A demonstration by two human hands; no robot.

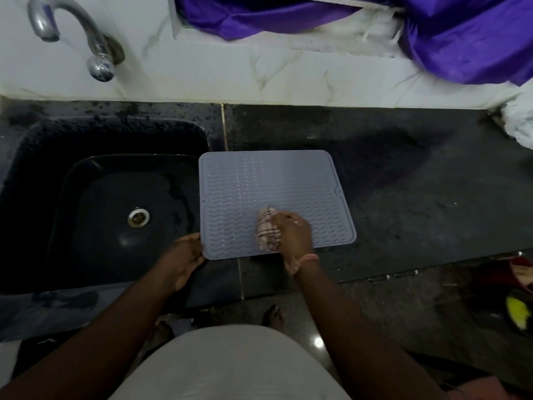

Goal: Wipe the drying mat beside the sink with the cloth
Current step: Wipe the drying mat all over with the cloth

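Lowest in the frame, our two forearms are reaching up from the bottom corners toward the counter (403, 215). Our left hand (184, 256), left of centre, is pinching the mat (259, 180) at its near left corner, thumb on top, and we judge this is keeping the mat from sliding while we are rubbing it. Just right of that, our right hand (294, 233) is curling round the bunched cloth (266, 233) and pressing it down on the mat's near edge, low in the centre of the frame. The cloth is wadded small, likely so that pressure is going into the ridges.

The mat is lying flat mid-frame, its left edge touching the sink (109, 215) rim, so water can be draining that way. The far half of the mat is probably waiting for its strokes.

Further up, the tap (72, 33) is arching at upper left, and purple fabric (447, 33) is draping across the upper right.
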